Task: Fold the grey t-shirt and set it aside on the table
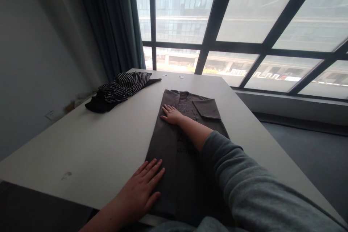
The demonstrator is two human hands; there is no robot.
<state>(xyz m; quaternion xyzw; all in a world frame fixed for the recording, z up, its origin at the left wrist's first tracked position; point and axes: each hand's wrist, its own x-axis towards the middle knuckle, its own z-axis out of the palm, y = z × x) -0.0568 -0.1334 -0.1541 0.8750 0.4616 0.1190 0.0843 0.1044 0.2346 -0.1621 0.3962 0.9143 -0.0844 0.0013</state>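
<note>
A dark grey T-shirt [164, 145] lies on the white table, its collar toward the window. Its left side is folded inward over the front, and the right sleeve is turned in across the chest. Dark lettering on the front is partly covered by my right forearm. My right hand [172, 114] rests flat on the folded left side near the collar, fingers apart. Lower down, my left hand [144, 185] lies with spread fingers on the shirt's left edge near the hem. Neither hand grips the cloth.
On the white table [108, 145], a crumpled black-and-white striped garment [122, 88] lies at the far left. Two small round fittings [181, 77] sit at the far edge. Beyond are a dark curtain [111, 21] and large windows. A wall socket [50, 115] is at left.
</note>
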